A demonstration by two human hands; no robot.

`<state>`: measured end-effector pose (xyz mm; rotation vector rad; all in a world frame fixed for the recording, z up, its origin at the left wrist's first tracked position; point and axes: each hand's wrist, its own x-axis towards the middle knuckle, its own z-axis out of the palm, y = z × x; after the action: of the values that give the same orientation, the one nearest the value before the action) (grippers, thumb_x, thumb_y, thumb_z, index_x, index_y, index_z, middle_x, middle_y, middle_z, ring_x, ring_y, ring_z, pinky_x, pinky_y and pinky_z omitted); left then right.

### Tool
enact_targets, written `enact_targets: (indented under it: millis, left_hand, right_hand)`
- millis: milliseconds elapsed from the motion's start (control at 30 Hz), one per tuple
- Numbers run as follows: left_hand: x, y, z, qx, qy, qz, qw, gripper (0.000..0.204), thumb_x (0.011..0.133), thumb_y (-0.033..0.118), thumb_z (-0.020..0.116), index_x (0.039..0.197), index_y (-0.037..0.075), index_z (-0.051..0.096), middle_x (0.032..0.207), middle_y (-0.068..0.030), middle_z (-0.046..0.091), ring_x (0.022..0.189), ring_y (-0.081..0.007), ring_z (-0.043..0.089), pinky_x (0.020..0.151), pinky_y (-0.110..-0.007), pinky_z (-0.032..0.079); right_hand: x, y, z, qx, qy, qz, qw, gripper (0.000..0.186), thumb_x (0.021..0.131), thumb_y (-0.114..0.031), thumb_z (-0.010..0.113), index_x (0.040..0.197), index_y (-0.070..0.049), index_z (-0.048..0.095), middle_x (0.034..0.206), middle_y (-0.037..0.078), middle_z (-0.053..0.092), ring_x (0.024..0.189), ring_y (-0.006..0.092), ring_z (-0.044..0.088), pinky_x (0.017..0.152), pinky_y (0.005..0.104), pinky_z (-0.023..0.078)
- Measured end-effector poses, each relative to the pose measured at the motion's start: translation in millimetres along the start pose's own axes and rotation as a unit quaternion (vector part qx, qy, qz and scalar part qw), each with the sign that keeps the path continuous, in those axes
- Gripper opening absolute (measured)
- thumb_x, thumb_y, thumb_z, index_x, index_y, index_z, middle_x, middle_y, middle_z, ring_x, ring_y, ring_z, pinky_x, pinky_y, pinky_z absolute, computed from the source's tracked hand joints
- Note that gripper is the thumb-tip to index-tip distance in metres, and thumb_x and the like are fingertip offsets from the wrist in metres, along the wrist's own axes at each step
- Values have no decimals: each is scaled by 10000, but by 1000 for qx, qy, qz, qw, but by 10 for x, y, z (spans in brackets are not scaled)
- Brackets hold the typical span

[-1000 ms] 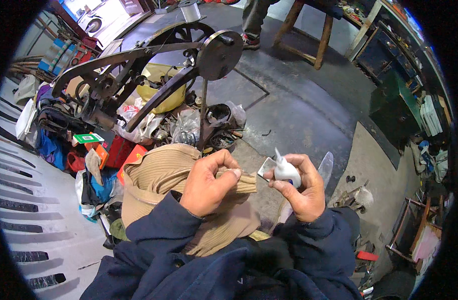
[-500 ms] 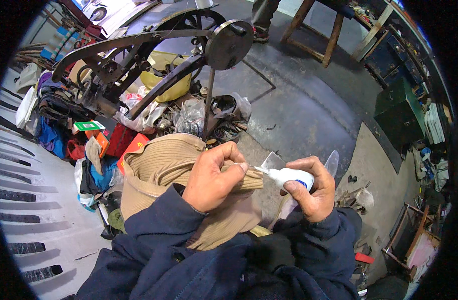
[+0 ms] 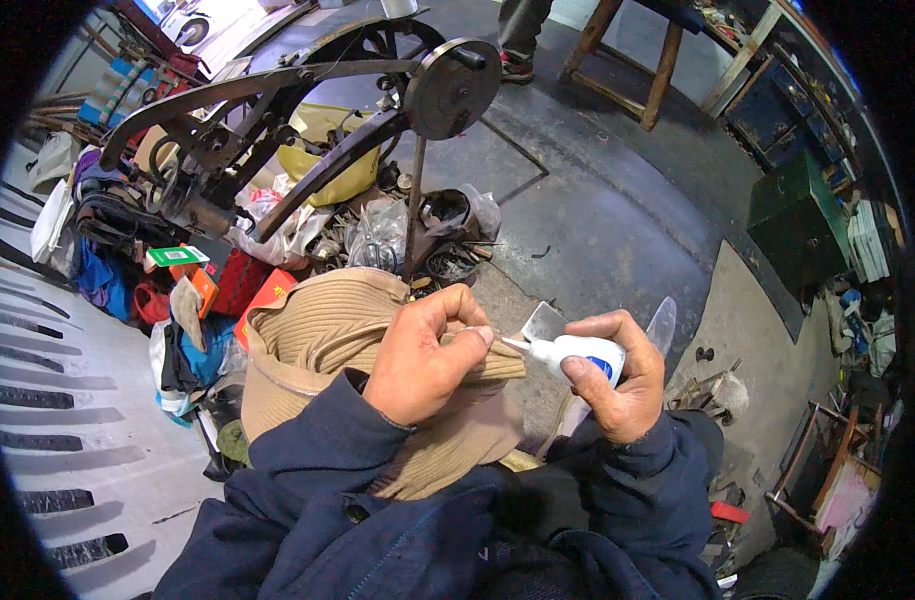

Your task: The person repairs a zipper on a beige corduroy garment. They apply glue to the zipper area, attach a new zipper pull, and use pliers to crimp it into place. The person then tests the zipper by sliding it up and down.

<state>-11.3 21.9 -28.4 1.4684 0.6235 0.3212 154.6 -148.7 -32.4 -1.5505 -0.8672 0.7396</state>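
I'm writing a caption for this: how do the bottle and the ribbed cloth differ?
The bottle is white with a blue mark; the cloth is tan. The bottle looks smooth, the cloth ribbed and folded. The bottle is much smaller than the cloth. Both are held: bottle in the right hand, cloth in the left hand.

Cluttered workshop, shown by its dark wheeled machine (image 3: 333,175); plastic bags (image 3: 380,228); green box (image 3: 798,215).
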Motion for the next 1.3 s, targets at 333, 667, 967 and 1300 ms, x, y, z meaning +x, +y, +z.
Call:
enact_targets:
  millis: [333,667,967,1300]
  left_hand:
    - [-4,-4,3,0,-2,-11,1000,115,913,108,637,861,10,604,770,-4,610,713,-59,513,641,-263,432]
    - [-5,-15,-3,3,-1,-8,1000,115,910,111,639,864,11,605,773,-6,608,716,-61,518,644,-264,435]
    - [-9,-12,13,2,2,0,1000,103,915,99,630,872,8,606,782,-13,614,726,-67,539,654,-266,449]
    - [-11,-6,4,0,4,-11,1000,109,902,104,631,872,0,616,806,-23,621,773,-82,541,709,-277,452]
  right_hand:
    - [18,8,-6,-31,1,-27,999,286,894,-149,779,1111,4,671,871,69,734,739,87,643,668,253,505]
    - [16,7,0,-26,3,-35,999,290,896,-157,783,1111,2,671,882,73,737,752,92,652,677,257,510]
    - [15,4,-2,-25,6,-40,999,279,902,-151,772,1112,2,668,874,57,724,748,86,638,678,254,505]
    - [5,-4,-21,-7,11,-30,999,275,903,-147,764,1113,0,663,886,45,712,757,75,622,678,249,496]
